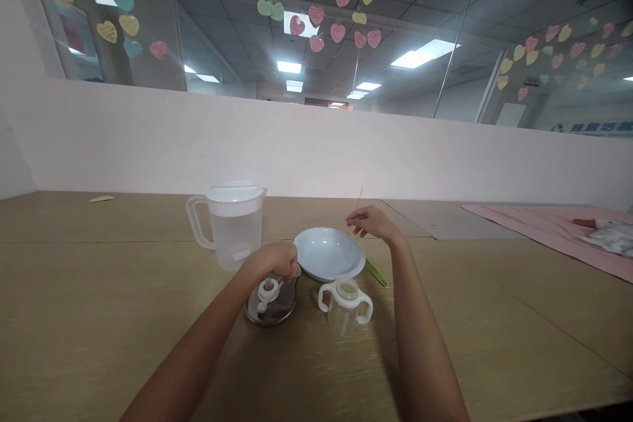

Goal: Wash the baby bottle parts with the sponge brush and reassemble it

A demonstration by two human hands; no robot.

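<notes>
My left hand (281, 260) is closed over the upper edge of a metal tray (284, 310), and what it grips, if anything, is hidden. In the tray lies a white cap with a spout (268, 291). A white bowl (329, 252) sits between my hands. Above its right rim, my right hand (368, 221) pinches a thin wire-like stick (360, 198) that points upward. A green-handled tool (376, 272) lies right of the bowl. Nearer to me stands a clear cup with two white handles (346, 310), open at the top.
A lidded clear pitcher (236, 231) stands behind my left hand. To the far right, a pink cloth (534, 227) carries a patterned item (610, 237). A small flat piece (101, 198) lies at the back left, before the white wall.
</notes>
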